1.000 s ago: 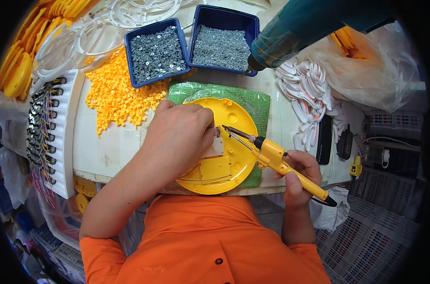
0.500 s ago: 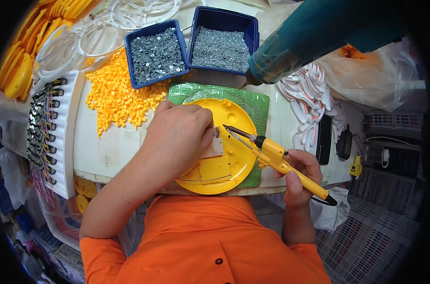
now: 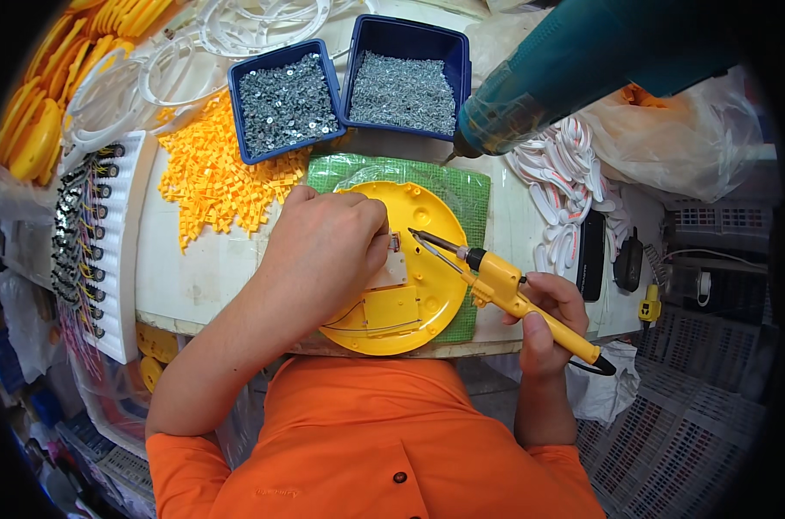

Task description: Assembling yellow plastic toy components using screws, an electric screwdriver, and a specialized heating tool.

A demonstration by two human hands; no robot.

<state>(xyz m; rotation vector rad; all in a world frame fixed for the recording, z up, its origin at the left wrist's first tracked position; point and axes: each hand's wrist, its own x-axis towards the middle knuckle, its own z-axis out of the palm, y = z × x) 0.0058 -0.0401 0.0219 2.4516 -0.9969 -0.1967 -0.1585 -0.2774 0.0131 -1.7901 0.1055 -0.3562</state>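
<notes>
Pale workbench (image 3: pixel 206 281) beneath a green mat (image 3: pixel 472 203), two blue bins (image 3: pixel 412 36), small yellow pieces (image 3: pixel 221 177), white curved parts (image 3: pixel 551 201)

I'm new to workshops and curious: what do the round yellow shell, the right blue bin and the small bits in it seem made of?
Yellow shell: likely hard, glossy plastic, with moulded posts and bright reflections. Blue bin: probably smooth plastic, from its even colour and lipped rim. Small bits: likely metal, silvery and glinting.

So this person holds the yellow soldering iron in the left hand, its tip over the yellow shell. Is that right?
Not quite: the head view shows the soldering iron in the right hand, its tip over the yellow shell.
</notes>
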